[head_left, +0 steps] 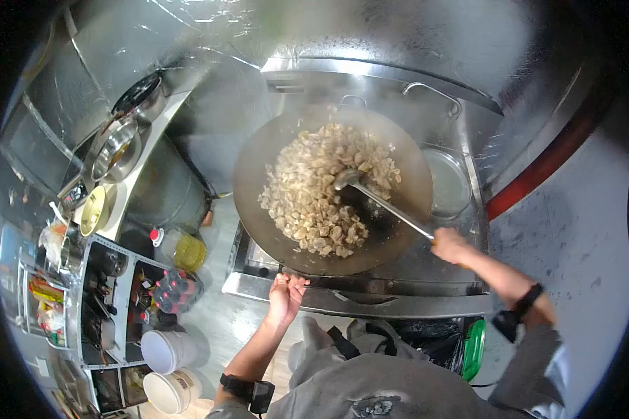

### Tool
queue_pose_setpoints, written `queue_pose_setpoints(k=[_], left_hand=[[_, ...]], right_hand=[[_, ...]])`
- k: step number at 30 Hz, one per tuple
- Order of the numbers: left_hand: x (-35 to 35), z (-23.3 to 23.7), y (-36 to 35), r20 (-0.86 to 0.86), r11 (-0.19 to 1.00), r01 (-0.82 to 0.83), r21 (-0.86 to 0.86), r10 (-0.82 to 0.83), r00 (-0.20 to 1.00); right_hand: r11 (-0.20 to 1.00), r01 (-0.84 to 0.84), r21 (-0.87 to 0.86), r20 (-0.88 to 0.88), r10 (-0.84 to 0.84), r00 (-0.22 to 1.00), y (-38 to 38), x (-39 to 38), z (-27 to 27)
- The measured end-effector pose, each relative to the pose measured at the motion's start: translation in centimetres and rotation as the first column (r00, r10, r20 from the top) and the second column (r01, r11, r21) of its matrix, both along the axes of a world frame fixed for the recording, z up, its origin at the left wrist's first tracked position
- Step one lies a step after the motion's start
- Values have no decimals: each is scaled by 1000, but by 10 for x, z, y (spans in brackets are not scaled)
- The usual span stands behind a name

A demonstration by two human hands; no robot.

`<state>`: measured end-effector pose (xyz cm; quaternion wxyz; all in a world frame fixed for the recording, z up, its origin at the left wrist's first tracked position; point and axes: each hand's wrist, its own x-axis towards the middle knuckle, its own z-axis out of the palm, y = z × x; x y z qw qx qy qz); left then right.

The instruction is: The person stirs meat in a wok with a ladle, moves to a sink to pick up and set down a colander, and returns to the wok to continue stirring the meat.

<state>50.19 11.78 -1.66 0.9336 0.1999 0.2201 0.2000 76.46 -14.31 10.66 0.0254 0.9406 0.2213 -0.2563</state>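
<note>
Ladle (386,204): one, metal, over the middle of the wok (255,164). Long axis slants from the wok's middle toward the stove's front right corner; bowl end points to the back left, grip end to the front right, across the wok's right rim. Bowl at the food, beside a dark bare patch of the wok.

Right hand (451,246): closed around the ladle's grip, just outside the wok's rim, toward the stove's right edge.

Left hand (286,297): palm up, fingers partly curled, at the wok's near rim by the stove's front edge; cannot tell whether it grips.

Wok: one, wide, round, on the stove (426,305), its near rim close to the front edge.

Food (307,174): many pale-brown pieces, heaped in the wok, mostly left of and behind the ladle.

Dish (449,183): one, round, between the wok and the stove's right edge.

Tap (437,92): one, curved, near the stove's back right corner.
</note>
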Motion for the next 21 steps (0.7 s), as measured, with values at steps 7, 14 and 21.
queue_pose_setpoints(k=[7, 14, 21], left_hand=[[-5, -5, 5, -9, 999, 43, -3, -43, 999], [-2, -6, 6, 30, 998, 52, -18, -52, 998], [-6, -3, -4, 2, 999, 34, -21, -34, 999]], right_hand=[[800, 469, 374, -672, -115, 731, -22, -31, -38], [783, 486, 388, -553, -224, 803, -80, -58, -45], [664, 615, 424, -618, -284, 733, -83, -85, -75]])
